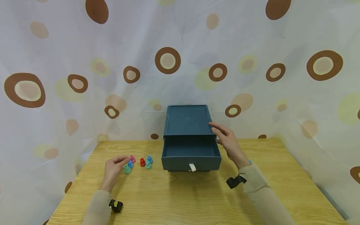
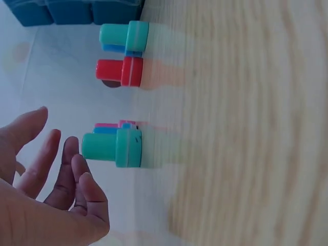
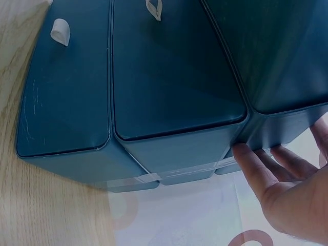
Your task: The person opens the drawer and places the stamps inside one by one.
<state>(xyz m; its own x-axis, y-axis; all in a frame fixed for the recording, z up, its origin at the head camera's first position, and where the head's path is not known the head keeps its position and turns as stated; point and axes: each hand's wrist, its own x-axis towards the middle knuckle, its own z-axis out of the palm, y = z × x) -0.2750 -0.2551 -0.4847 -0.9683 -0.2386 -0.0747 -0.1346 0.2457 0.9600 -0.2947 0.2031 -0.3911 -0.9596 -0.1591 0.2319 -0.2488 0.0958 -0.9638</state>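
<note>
A dark blue drawer cabinet [image 1: 187, 120] stands at the back of the table, its top drawer [image 1: 177, 163] pulled out and its inside bare. My right hand [image 1: 229, 142] rests against the cabinet's upper right edge, fingers extended. In the right wrist view, fingertips [image 3: 241, 151] touch the side near the top. On the left, my left hand [image 1: 112, 171] is beside a row of small stamp-like plastic pieces: teal [image 1: 127, 169], blue [image 1: 130, 164] and pink [image 1: 132, 159]. Its fingers are loosely bent at the teal piece's knob [image 2: 97, 147], thumb apart, holding nothing.
Between that row and the cabinet stand a red piece [image 1: 142, 162], another blue one [image 1: 150, 159] and another teal one [image 1: 148, 165]. A small blue thing [image 1: 250, 161] shows partly behind my right wrist. A patterned curtain [image 1: 188, 90] hangs behind the wooden table [image 1: 146, 200].
</note>
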